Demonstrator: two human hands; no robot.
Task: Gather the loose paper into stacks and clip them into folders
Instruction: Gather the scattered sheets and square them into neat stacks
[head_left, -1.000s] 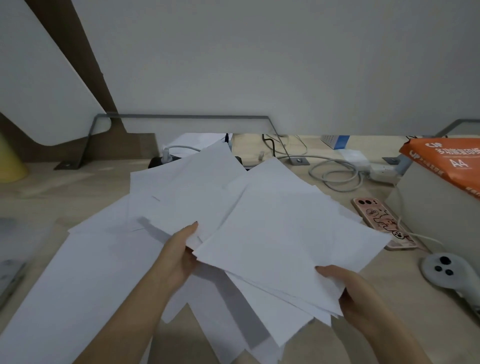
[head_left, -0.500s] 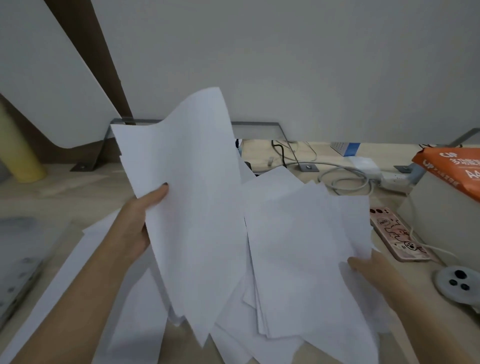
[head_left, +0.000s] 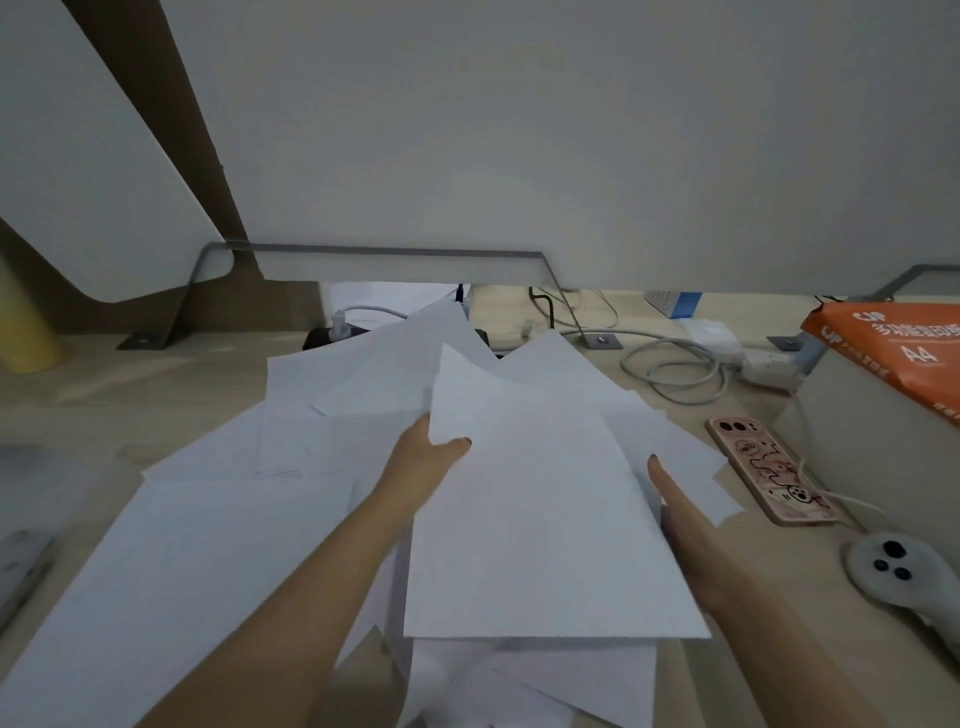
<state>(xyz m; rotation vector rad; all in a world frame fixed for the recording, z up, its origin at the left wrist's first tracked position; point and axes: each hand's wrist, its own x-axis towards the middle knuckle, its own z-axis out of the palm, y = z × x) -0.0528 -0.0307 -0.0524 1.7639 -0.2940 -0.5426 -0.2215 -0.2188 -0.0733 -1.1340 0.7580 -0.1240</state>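
Paper sheet (head_left: 545, 519), white, thin and matt, is pinched at its left edge by the left grip (head_left: 431, 462), thumb on top and fingers underneath. The right grip (head_left: 685, 525) lies along the sheet's right edge with fingers straight. Its thumb is hidden, so no pinch can be confirmed there. The sheet sits slightly raised, and its far corner curls upward.

Directly beneath it is a skewed pile (head_left: 519, 680) with corners projecting at several angles. More loose paper (head_left: 208, 545) overlaps across the bench (head_left: 104, 395) to the left. No folder or clip can be identified.

Probable faults from this position:
- Held by one edge only, the sheet may sag and crease.
- Smooth sheets slide on one another. A sideways squaring push may fan the pile out rather than align it.
- Projecting corners may fold if pressed down before alignment.
- Sheets pushed right may strike the phone (head_left: 769, 467), which lies just beside the pile's right corners.

The phone is a flat rectangle with rounded corners and a glossy pink case. The controller (head_left: 893, 566) nearby is smooth white plastic, rounded in form. A grey cable (head_left: 675, 369) lies coiled near the far edge of the bench.
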